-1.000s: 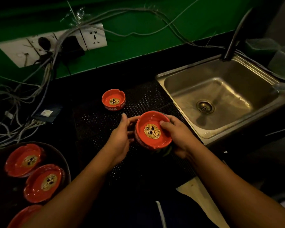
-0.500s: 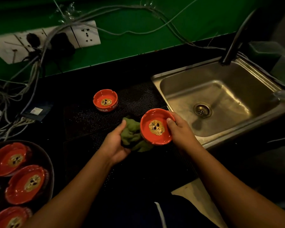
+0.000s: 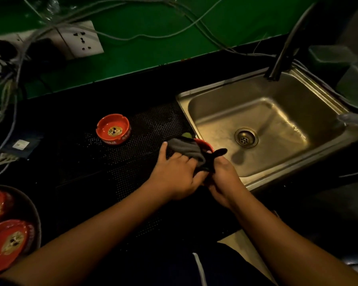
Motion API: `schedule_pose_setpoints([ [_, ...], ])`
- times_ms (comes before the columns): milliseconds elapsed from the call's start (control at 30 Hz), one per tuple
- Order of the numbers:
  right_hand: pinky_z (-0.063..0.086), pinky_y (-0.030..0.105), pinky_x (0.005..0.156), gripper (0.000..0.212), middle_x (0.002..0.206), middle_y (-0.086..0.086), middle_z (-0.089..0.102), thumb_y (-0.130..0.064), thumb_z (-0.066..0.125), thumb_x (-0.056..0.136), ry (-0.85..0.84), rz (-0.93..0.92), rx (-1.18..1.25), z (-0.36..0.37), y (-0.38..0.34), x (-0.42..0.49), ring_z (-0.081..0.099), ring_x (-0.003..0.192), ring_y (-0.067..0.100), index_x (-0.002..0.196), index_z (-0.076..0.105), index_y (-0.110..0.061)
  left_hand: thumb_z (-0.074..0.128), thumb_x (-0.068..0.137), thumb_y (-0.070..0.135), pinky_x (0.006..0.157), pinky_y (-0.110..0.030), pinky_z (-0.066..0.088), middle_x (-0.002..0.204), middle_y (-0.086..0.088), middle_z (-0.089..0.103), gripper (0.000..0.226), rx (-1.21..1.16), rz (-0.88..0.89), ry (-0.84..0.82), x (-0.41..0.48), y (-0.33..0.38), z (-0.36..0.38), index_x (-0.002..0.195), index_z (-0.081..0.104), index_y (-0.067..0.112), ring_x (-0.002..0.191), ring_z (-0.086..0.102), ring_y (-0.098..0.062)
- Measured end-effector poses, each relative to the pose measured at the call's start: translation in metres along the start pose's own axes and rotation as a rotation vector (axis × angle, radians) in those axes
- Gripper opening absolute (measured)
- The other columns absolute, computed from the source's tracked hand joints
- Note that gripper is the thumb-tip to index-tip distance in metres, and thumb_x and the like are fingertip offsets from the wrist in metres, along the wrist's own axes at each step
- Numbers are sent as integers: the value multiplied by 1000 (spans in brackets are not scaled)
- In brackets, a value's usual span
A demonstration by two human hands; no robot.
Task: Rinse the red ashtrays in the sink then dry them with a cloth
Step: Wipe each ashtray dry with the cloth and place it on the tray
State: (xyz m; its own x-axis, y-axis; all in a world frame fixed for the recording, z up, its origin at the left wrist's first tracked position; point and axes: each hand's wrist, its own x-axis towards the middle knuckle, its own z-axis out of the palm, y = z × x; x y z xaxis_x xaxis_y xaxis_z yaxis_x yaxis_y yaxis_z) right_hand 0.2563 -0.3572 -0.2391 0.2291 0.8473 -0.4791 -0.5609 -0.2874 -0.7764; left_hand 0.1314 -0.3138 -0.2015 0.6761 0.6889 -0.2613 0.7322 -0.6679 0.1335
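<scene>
At the far left of the surface, several red ashtrays lay in a dark round tray, probably waiting their turn. Further along, a lone ashtray stood upright on the dotted mat, set apart as though finished. Near the middle the left hand gripped a grey cloth and pressed it over the held ashtray, of which only a red rim showed; the right hand was closed around its near side to steady it against the wiping. Both worked just beside the sink, close to the rinsing spot, so the drying step seemed underway.
</scene>
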Motion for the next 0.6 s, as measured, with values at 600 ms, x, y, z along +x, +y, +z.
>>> schedule_pose_setpoints([
  [600, 52, 43, 87, 26, 98, 20, 69, -20, 44, 100, 40, -57, -86, -29, -34, 25, 67, 89, 28, 106, 62, -2, 31, 86, 72, 116, -54, -4, 140, 0, 48, 73, 57, -4, -29, 36, 19, -3, 136, 42, 19, 137, 28, -20],
])
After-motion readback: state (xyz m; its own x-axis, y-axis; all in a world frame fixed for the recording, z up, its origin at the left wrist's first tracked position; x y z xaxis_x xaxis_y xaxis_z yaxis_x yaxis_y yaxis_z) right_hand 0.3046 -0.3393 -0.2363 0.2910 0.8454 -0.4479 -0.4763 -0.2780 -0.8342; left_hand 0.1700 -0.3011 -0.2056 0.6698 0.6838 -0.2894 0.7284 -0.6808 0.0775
